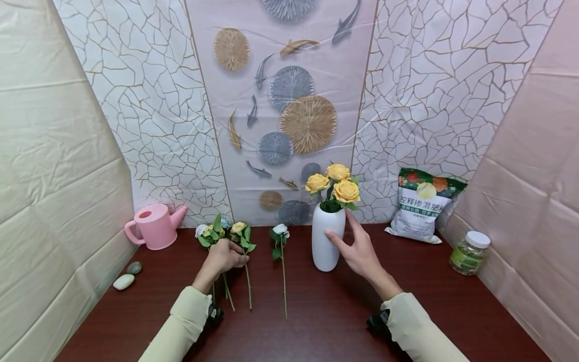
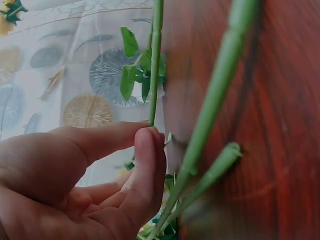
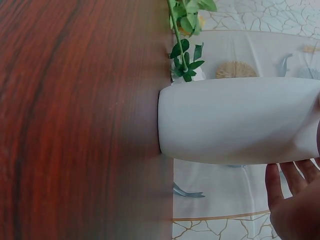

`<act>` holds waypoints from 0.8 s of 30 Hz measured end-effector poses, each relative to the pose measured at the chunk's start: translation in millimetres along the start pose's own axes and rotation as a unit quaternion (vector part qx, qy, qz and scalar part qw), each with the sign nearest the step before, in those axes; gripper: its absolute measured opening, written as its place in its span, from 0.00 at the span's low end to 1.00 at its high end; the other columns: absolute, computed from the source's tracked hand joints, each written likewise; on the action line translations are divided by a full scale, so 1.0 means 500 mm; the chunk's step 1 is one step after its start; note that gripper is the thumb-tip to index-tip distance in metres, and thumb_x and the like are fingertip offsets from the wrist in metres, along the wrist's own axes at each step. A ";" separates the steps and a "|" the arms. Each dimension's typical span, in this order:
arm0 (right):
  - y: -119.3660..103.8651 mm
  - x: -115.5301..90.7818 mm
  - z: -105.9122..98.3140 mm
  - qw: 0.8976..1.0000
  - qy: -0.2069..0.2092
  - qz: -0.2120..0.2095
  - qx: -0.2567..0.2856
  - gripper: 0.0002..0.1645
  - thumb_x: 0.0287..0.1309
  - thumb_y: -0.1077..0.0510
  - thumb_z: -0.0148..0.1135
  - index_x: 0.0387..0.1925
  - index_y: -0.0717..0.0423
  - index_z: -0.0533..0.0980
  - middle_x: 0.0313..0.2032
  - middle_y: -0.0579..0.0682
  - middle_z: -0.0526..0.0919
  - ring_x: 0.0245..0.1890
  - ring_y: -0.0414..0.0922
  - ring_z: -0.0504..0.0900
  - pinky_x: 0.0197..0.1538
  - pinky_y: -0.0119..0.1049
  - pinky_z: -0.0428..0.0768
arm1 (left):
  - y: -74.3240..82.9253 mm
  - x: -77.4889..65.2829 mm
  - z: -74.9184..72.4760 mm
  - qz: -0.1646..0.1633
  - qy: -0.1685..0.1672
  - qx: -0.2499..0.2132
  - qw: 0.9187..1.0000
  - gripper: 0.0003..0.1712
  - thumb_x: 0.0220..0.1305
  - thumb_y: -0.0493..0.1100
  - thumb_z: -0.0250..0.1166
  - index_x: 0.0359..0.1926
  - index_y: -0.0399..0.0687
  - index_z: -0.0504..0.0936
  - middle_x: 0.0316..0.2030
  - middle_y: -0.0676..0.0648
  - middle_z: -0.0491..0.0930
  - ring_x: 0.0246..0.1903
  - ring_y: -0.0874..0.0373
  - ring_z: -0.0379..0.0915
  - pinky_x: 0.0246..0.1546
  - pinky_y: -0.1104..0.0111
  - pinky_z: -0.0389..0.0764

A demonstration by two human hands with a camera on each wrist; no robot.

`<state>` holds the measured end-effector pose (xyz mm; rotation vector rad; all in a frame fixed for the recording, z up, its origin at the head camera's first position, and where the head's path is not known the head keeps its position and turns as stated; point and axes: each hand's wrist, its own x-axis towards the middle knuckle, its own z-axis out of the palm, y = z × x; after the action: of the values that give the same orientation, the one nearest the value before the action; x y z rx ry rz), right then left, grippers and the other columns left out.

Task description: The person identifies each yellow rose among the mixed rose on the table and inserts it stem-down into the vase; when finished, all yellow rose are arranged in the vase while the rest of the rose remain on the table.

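In the head view my left hand (image 1: 222,255) is over the flowers lying at left. Thumb and index fingertip pinch the green stem (image 2: 156,65) of a yellow rose (image 1: 238,228), as the left wrist view shows up close. Beside it lies a bunch of pale blue, white and yellow flowers (image 1: 208,231), partly hidden by that hand. My right hand (image 1: 362,254) holds the upright white vase (image 1: 326,241), thumb across its front and fingers around its right side. Three yellow roses (image 1: 346,191) stand in the vase. The vase's base meets the table in the right wrist view.
A single white rose (image 1: 281,230) lies between the left hand and the vase. At back left are a pink watering can (image 1: 156,229) and two pebbles (image 1: 124,281). On the right stand a fertilizer bag (image 1: 418,208) and a white-lidded jar (image 1: 470,254).
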<state>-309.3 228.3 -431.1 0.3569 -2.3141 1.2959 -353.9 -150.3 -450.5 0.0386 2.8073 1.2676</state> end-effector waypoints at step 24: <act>0.000 0.002 0.002 1.000 0.004 -0.006 0.007 0.51 0.62 0.37 0.66 0.78 0.36 0.51 0.76 0.48 0.60 0.76 0.49 0.60 0.72 0.60 0.65 | 0.066 -0.010 0.019 0.137 -0.017 -0.241 0.961 0.13 0.67 0.39 0.68 0.51 0.42 0.83 0.47 0.34 0.86 0.44 0.43 0.87 0.43 0.64 0.88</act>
<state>-310.7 227.5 -431.2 0.3690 -2.2929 1.3071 -348.4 -121.9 -431.8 0.4304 2.4432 1.9541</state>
